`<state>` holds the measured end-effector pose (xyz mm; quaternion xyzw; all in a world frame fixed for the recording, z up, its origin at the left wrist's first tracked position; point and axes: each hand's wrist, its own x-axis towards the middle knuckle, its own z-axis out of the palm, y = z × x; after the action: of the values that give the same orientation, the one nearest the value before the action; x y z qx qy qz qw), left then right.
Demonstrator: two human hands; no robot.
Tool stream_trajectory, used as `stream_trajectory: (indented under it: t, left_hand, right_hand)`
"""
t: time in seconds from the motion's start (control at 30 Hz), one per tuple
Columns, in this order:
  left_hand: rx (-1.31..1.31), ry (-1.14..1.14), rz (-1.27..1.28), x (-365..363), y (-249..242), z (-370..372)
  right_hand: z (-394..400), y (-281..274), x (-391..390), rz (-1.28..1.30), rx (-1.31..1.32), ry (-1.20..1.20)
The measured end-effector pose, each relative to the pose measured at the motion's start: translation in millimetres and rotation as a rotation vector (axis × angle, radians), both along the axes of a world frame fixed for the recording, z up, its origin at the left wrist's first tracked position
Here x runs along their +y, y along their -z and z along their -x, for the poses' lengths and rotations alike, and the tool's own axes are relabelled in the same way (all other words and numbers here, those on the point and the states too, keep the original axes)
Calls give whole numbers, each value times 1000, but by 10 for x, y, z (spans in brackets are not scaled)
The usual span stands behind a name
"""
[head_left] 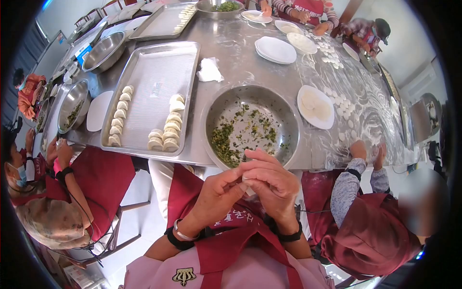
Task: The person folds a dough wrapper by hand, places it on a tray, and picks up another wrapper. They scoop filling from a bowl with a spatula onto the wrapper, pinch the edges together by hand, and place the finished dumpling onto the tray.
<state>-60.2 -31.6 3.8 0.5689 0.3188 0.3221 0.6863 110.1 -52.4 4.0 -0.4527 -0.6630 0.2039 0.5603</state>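
Close together in front of my apron, my left hand and my right hand both pinch a dumpling. Only a pale bit of its dough shows; fingers and thumbs cover the rest. Just beyond my fingertips stands a steel bowl with chopped green filling scattered over its bottom and piled at the left. Left of the bowl, a metal tray carries rows of folded dumplings. A white plate with flat round wrappers lies to the right of the bowl.
Stacked white plates and a crumpled white cloth lie farther back. Floured dough pieces cover the table's right side. Steel bowls stand at the left. Co-workers sit close on both sides, one with hands at the table edge.
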Motion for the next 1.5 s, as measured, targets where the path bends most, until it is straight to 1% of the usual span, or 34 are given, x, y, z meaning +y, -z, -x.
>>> stream_trajectory:
  t: [0.13,0.23,0.33,0.43,0.53,0.63,0.73,0.83,0.93,1.03,1.13,1.23,1.33,1.43,1.5]
  left_hand:
    - [3,16,1,-1,25,14]
    - [-58,-35,-19,-14,83,-29]
    - [-45,-87,-85,-22,177,-45]
    - [-115,-75,-63,-33,141,-30]
    - [-140,-98,-109,-61,86,-46]
    - [-254,-66,-26,-60,82,-58]
    - [-203,-14,-9,-61,112,-15]
    - [-251,-87,27,-87,106,-50]
    - [-300,-51,93,-81,38,-49]
    - [-209,-65,48,-102,51,-44]
    - [-409,-47,147,-117,5,-69]
    - [-517,72,332,-40,33,-29]
    - [-594,106,401,-42,30,-10]
    - [-660,32,406,-73,-52,-67]
    - [-603,32,408,-67,-74,-61]
  right_hand:
    - [4,17,1,-29,-26,-13]
    - [-6,52,-5,-38,-33,-30]
    - [68,-2,-41,61,120,-10]
    - [103,-35,-66,83,220,14]
    - [50,18,-75,61,187,-61]
    - [6,91,-91,31,84,-67]
    - [16,59,-85,38,37,-51]
    - [136,-82,-81,111,149,23]
    - [236,-132,-83,134,216,126]
    - [65,80,-80,19,15,-16]
    - [26,119,-74,-3,-57,-26]
    - [74,-49,-17,72,-170,41]
    - [243,-116,-29,145,111,165]
    - [56,39,-62,16,-196,66]
    - [15,85,-56,18,-234,31]
